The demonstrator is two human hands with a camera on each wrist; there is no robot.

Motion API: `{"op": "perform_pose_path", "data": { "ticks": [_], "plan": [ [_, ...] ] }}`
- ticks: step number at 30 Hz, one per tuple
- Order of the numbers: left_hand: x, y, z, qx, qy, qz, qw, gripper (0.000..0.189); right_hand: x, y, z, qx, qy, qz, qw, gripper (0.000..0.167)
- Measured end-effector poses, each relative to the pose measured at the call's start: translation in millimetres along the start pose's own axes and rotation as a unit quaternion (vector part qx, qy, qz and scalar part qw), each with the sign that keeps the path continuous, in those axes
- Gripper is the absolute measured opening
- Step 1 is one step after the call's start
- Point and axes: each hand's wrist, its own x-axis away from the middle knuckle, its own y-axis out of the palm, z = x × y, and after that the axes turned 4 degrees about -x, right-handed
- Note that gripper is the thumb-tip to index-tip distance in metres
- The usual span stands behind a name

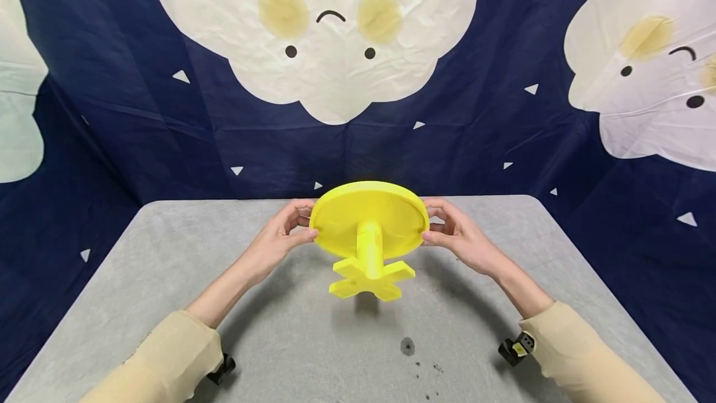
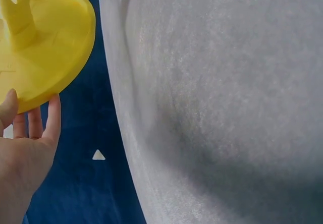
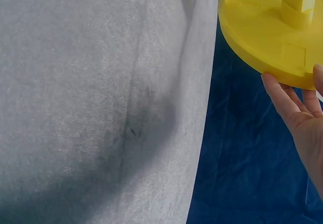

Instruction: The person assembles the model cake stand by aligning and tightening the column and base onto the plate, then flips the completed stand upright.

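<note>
A yellow round-topped pedestal stand is in the middle of the head view, tilted so the underside of its disc faces me. A short column joins the disc to a cross-shaped foot, which points towards me. My left hand pinches the disc's left rim, thumb on the underside and fingers round the far side. At the opposite rim, my right hand grips in the same way. Both wrist views show the disc's edge between thumb and fingers; some fingertips are hidden behind it.
A grey table lies below, with a shadow under the stand and a dark stain nearer me. Behind and at both sides hangs a navy cloth printed with white clouds. Small black devices sit at both wrists.
</note>
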Motion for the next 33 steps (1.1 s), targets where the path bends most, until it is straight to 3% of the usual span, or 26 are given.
{"op": "perform_pose_path", "data": {
  "ticks": [9, 20, 28, 33],
  "plan": [
    [4.4, 1.2, -1.5, 0.001, 0.033, 0.012, 0.9994, 0.041, 2.1, 1, 1, 0.018, -0.014, 0.010, 0.9997, 0.042],
    [6.3, 3.0, -3.1, 0.053, 0.058, 0.013, 0.9968, 0.037, 4.9, 1, 0, 0.012, 0.000, 0.021, 0.9997, 0.036],
    [5.7, 3.0, -5.2, 0.076, 0.076, 0.000, 0.9942, 0.034, 3.5, 2, 4, -0.009, -0.026, 0.019, 0.9994, 0.030],
    [5.2, 2.1, -10.8, 0.108, 0.108, -0.013, 0.9882, 0.031, 2.5, 4, 7, -0.018, -0.051, 0.016, 0.9984, 0.026]
  ]
}}
